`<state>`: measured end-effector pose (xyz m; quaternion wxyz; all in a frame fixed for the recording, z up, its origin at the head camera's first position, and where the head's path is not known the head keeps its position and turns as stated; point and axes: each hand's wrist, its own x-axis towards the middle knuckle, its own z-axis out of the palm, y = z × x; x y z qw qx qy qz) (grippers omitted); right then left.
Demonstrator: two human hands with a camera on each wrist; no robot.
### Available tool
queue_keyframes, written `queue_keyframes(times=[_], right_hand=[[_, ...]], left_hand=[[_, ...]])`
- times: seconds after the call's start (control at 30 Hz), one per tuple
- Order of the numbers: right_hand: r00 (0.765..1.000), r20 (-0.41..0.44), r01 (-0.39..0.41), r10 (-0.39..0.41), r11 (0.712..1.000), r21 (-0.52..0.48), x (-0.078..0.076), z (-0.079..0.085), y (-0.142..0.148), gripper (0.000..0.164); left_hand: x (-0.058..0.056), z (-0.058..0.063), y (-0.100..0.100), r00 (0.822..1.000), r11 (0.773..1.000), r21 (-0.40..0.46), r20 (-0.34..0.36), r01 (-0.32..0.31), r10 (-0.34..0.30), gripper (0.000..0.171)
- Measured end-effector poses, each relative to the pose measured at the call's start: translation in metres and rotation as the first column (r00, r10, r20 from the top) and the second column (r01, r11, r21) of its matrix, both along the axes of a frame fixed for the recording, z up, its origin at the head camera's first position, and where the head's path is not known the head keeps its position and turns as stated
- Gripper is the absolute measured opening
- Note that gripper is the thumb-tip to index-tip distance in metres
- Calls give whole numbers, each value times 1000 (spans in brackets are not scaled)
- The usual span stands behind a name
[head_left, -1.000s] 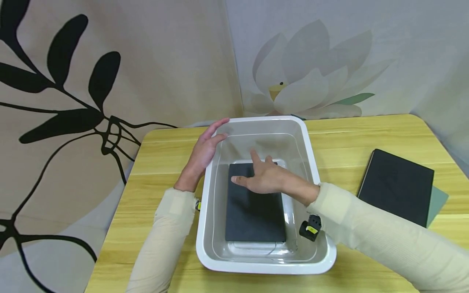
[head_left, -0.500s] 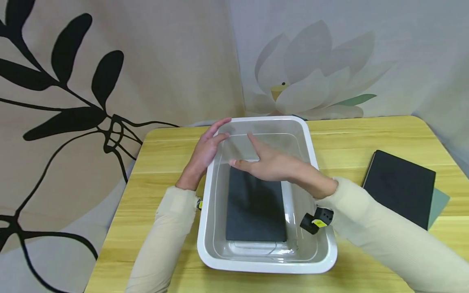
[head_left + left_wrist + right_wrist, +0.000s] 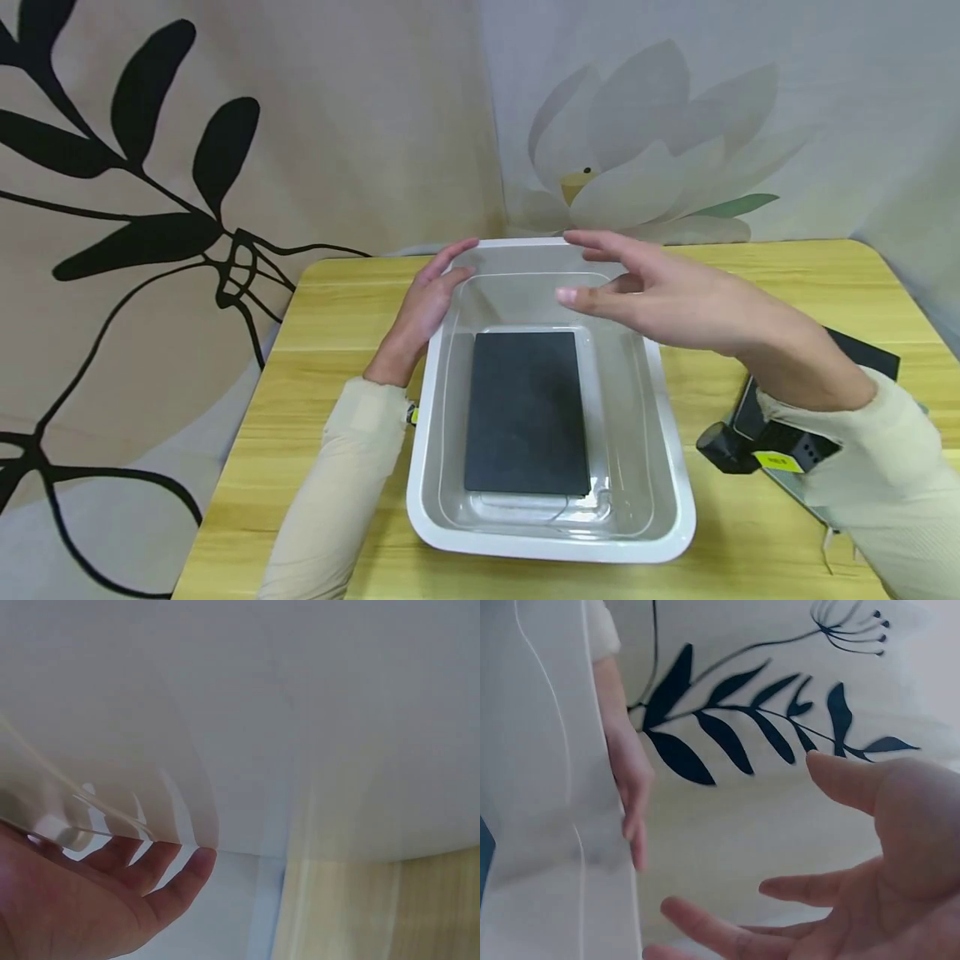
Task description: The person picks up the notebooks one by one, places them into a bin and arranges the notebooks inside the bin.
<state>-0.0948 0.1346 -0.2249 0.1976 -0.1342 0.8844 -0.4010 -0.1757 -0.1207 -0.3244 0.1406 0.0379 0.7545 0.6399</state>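
Observation:
A light grey plastic basin with a white rim [image 3: 551, 550] stands on the table, and a black notebook [image 3: 525, 417] lies flat on its bottom. My left hand [image 3: 420, 312] grips the basin's far left rim, thumb on the inner side. In the left wrist view, the left fingers [image 3: 184, 885] touch the basin's outer wall. Above the basin's far right corner hovers my right hand [image 3: 660, 292], with nothing in it. Its fingers [image 3: 705, 926] are spread in the right wrist view, apart from the basin wall [image 3: 540, 787].
To the right, another black notebook [image 3: 866, 350] lies on a green one [image 3: 798, 487], both partly hidden by my right forearm. Thin strings [image 3: 827, 546] stick out at the near end. The wooden table [image 3: 352, 325] meets patterned curtains behind.
My right hand has risen from over the notebook in the basin and moved right, to the far right corner. The notebook stays put. My left hand keeps its grip on the rim.

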Motion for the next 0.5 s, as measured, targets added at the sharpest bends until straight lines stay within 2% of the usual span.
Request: queue_keyframes(times=[0.1, 0.2, 0.37, 0.5], right_hand=[[999, -46, 30, -30, 1000, 2, 5, 2, 16, 63], [995, -79, 58, -60, 998, -35, 7, -2, 33, 56], [987, -115, 102, -111, 991, -83, 4, -18, 58, 53], [980, -153, 109, -126, 987, -115, 4, -33, 75, 47]], left_hand=[[-3, -3, -1, 1000, 1000, 20, 13, 0, -1, 41], [-9, -11, -2, 1000, 999, 33, 23, -8, 7, 39], [-17, -24, -4, 1000, 999, 29, 14, -22, 22, 34], [-18, -27, -5, 1000, 999, 37, 8, -24, 23, 34]])
